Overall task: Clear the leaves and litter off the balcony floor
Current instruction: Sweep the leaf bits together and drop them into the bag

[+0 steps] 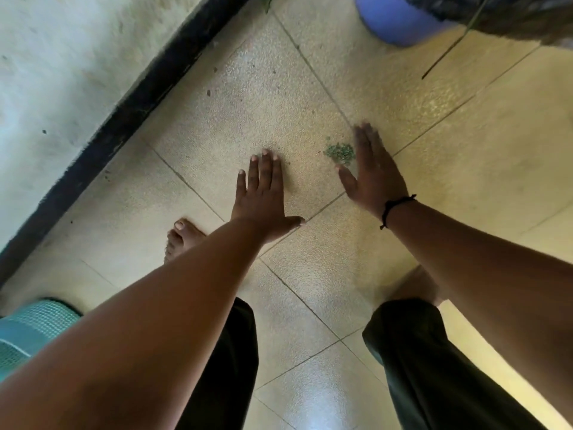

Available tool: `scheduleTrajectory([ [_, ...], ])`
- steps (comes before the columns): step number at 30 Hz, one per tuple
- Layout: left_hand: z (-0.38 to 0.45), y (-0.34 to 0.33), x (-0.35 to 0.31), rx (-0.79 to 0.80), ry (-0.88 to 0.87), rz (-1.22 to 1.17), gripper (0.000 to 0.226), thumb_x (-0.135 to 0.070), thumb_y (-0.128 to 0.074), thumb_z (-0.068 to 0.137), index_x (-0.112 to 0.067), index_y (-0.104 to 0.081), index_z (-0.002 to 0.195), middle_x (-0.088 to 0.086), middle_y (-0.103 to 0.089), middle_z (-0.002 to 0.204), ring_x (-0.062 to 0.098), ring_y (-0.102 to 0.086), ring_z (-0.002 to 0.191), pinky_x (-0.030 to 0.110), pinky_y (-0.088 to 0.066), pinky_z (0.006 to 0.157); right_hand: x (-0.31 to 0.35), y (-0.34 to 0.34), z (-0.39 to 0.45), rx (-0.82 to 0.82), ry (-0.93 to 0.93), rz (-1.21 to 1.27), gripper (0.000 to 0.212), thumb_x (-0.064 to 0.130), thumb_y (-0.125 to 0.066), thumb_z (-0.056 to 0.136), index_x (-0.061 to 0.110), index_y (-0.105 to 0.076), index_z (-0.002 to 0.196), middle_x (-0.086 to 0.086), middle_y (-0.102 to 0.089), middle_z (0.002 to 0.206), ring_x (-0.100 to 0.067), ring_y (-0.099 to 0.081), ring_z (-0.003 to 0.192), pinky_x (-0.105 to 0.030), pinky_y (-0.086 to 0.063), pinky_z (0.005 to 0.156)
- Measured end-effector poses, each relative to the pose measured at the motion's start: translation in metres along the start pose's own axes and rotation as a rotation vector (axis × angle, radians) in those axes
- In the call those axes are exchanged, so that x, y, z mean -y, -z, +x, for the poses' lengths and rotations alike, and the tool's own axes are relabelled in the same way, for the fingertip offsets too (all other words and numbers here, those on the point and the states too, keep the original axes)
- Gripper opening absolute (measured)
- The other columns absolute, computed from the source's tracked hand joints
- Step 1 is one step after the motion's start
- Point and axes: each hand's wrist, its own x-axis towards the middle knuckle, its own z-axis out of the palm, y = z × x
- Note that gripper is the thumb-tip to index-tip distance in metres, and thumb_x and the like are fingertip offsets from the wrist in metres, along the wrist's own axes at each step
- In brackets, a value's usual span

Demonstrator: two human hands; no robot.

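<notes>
Both hands lying flat, fingers straight: left hand (263,193), right hand (373,172) flanking small green heap of crumbled leaf bits (340,152) on beige floor tiles (263,97). Likely featherlight, loose; scooping from both sides suits.

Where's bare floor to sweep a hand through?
Bare tile between the left hand and the black skirting. Also right of the right hand. Crowded between the hands: leaf bits. Purple tub blocks the top.
</notes>
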Motion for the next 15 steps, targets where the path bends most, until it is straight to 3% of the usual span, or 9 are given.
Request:
scheduleTrajectory([
  [4,-0.005,-0.006,-0.013,0.033,0.0,-0.071,0.124,-0.066,-0.061,0.084,-0.006,0.024,0.151,0.014,0.029,0.159,0.031,0.024,0.148,0.047,0.005,0.123,0.032,-0.035,-0.002,-0.01,-0.095,-0.022,0.069,0.017,-0.05,0.097,-0.011,-0.016,0.149,-0.032,-0.012,0.156,-0.05,-0.01,0.145,-0.053,-0.014,0.119],
  [10,-0.034,-0.024,-0.004,0.066,-0.004,-0.097,0.118,-0.062,-0.06,0.087,-0.008,0.022,0.152,0.012,0.029,0.16,0.03,0.023,0.148,0.046,0.006,0.122,0.066,-0.047,0.01,-0.105,-0.078,-0.132,0.062,0.004,-0.046,0.092,-0.006,-0.025,0.15,-0.031,-0.018,0.156,-0.052,-0.019,0.142,-0.052,-0.023,0.116],
  [12,-0.04,-0.03,0.004,0.089,0.01,-0.094,0.117,-0.062,-0.06,0.087,-0.008,0.022,0.152,0.012,0.03,0.159,0.031,0.024,0.148,0.046,0.007,0.122,0.063,-0.043,0.013,-0.084,-0.003,-0.155,0.061,0.003,-0.046,0.092,-0.001,-0.029,0.15,-0.031,-0.021,0.155,-0.057,-0.02,0.139,-0.057,-0.026,0.112],
  [15,-0.044,-0.033,0.016,0.101,0.04,-0.074,0.116,-0.062,-0.059,0.087,-0.009,0.021,0.152,0.012,0.03,0.159,0.031,0.024,0.148,0.047,0.007,0.122,0.042,-0.041,0.012,-0.016,0.148,-0.242,0.053,-0.002,-0.046,0.089,-0.005,-0.04,0.142,-0.033,-0.039,0.144,-0.062,-0.035,0.128,-0.064,-0.038,0.103],
])
